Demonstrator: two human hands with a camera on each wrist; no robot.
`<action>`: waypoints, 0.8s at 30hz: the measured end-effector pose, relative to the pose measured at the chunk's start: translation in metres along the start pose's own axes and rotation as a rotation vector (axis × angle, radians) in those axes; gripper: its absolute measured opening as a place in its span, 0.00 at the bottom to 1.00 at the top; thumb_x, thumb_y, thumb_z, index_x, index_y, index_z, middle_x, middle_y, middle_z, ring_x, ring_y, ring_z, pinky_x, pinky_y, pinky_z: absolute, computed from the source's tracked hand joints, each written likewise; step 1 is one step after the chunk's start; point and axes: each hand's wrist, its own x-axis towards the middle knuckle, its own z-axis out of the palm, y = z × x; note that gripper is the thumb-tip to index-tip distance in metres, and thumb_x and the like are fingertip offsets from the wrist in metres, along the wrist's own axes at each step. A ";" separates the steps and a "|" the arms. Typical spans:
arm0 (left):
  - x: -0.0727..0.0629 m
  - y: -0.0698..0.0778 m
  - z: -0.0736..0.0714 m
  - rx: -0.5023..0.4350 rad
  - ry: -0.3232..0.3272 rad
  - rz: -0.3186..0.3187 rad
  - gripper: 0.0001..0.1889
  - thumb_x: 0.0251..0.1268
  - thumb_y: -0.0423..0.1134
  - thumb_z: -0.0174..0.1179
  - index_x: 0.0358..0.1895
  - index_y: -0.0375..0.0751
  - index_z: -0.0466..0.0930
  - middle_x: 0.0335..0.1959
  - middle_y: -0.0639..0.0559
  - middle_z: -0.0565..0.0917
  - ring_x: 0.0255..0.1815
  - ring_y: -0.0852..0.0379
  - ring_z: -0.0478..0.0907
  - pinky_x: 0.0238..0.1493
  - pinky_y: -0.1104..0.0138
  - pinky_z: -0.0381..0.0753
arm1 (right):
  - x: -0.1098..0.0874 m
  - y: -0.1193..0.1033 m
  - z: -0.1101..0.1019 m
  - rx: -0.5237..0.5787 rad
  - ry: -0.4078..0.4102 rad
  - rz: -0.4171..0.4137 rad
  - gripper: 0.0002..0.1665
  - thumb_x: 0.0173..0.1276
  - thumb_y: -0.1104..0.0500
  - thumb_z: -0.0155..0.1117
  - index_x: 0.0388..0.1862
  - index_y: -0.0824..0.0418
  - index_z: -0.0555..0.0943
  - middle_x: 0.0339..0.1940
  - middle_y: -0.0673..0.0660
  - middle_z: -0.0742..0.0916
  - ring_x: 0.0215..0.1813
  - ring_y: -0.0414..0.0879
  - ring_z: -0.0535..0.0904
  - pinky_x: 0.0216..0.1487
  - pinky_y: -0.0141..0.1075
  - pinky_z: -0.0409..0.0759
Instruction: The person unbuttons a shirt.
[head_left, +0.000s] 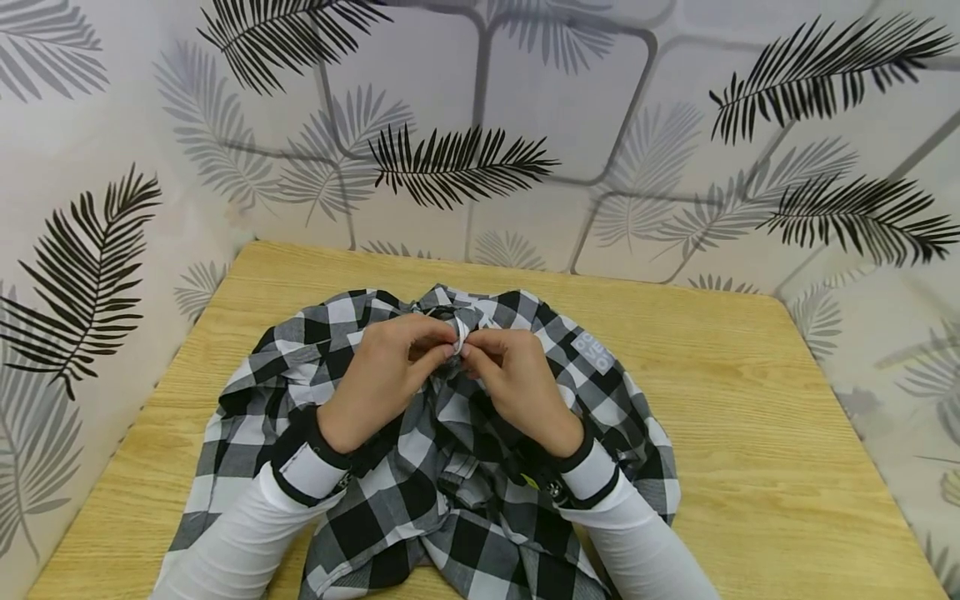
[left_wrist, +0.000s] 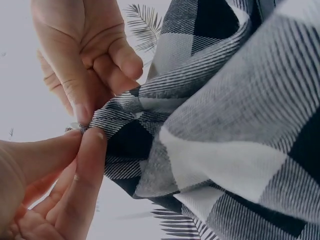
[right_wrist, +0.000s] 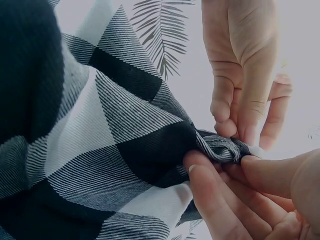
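A black, white and grey checked shirt [head_left: 375,517] lies bunched, with folds gathered toward the middle. Near its far edge my left hand [head_left: 382,367] pinches the cloth between thumb and index finger. From the other side my right hand [head_left: 525,383] pinches the same bit of fabric, fingertips close together. In the left wrist view, the gathered cloth [left_wrist: 117,117] rises to a narrow twisted end at both thumbs. A small pale piece [right_wrist: 256,150] shows at the fingertips in the right wrist view; fingers partly hide it.
The shirt lies on a wooden table [head_left: 750,433], whose surface shows to the right and left. Behind it stands a pale wall covering [head_left: 555,100] with feather and leaf prints. White lettering [head_left: 592,352] marks the shirt's right side. Dark straps [head_left: 307,450] circle both wrists.
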 end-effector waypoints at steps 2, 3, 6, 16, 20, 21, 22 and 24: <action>0.000 0.000 0.000 0.009 0.004 -0.005 0.06 0.55 0.32 0.61 0.37 0.43 0.80 0.34 0.55 0.79 0.31 0.67 0.76 0.30 0.76 0.74 | 0.000 0.002 0.001 -0.005 0.000 -0.008 0.08 0.65 0.64 0.55 0.30 0.62 0.82 0.23 0.52 0.83 0.24 0.40 0.78 0.26 0.30 0.76; 0.000 0.000 0.001 0.009 0.008 -0.005 0.06 0.55 0.33 0.61 0.37 0.43 0.80 0.33 0.55 0.79 0.31 0.67 0.76 0.30 0.76 0.74 | 0.001 -0.002 0.000 -0.002 0.002 -0.006 0.09 0.65 0.64 0.54 0.29 0.63 0.82 0.21 0.53 0.83 0.24 0.41 0.77 0.26 0.31 0.75; 0.002 0.001 0.000 0.003 0.020 0.002 0.06 0.54 0.33 0.61 0.36 0.43 0.80 0.33 0.55 0.78 0.31 0.67 0.76 0.30 0.76 0.74 | 0.002 -0.016 -0.002 0.049 -0.002 0.004 0.10 0.66 0.64 0.53 0.31 0.66 0.81 0.24 0.57 0.83 0.24 0.47 0.79 0.26 0.32 0.76; 0.007 -0.004 -0.003 -0.060 0.019 0.005 0.08 0.56 0.37 0.61 0.38 0.42 0.79 0.34 0.55 0.78 0.31 0.67 0.76 0.32 0.76 0.75 | 0.007 -0.028 -0.008 0.207 -0.045 0.073 0.11 0.66 0.68 0.51 0.38 0.73 0.79 0.31 0.65 0.83 0.31 0.55 0.80 0.31 0.39 0.79; 0.008 -0.007 -0.006 -0.117 0.000 -0.025 0.09 0.55 0.37 0.61 0.40 0.40 0.79 0.35 0.54 0.79 0.32 0.66 0.77 0.33 0.75 0.76 | 0.009 -0.025 -0.009 0.257 -0.074 0.079 0.10 0.65 0.69 0.52 0.40 0.74 0.78 0.32 0.67 0.83 0.33 0.57 0.80 0.33 0.40 0.79; 0.008 -0.007 -0.008 -0.128 -0.009 -0.034 0.09 0.56 0.36 0.61 0.40 0.41 0.79 0.34 0.54 0.80 0.32 0.66 0.77 0.33 0.75 0.76 | 0.010 -0.025 -0.009 0.252 -0.068 0.077 0.10 0.64 0.69 0.53 0.39 0.74 0.79 0.32 0.66 0.83 0.32 0.56 0.80 0.33 0.39 0.79; 0.008 -0.008 -0.009 -0.138 -0.020 -0.043 0.08 0.56 0.36 0.60 0.40 0.41 0.79 0.34 0.54 0.80 0.32 0.66 0.77 0.33 0.75 0.76 | 0.010 -0.025 -0.008 0.240 -0.060 0.071 0.09 0.63 0.69 0.54 0.38 0.74 0.79 0.31 0.66 0.83 0.32 0.56 0.80 0.33 0.38 0.79; 0.009 -0.007 -0.011 -0.184 -0.052 -0.068 0.07 0.58 0.35 0.58 0.39 0.41 0.79 0.34 0.54 0.79 0.33 0.66 0.77 0.34 0.74 0.76 | 0.011 -0.025 -0.007 0.211 -0.039 0.056 0.08 0.62 0.69 0.56 0.36 0.73 0.79 0.30 0.65 0.83 0.30 0.55 0.80 0.32 0.36 0.79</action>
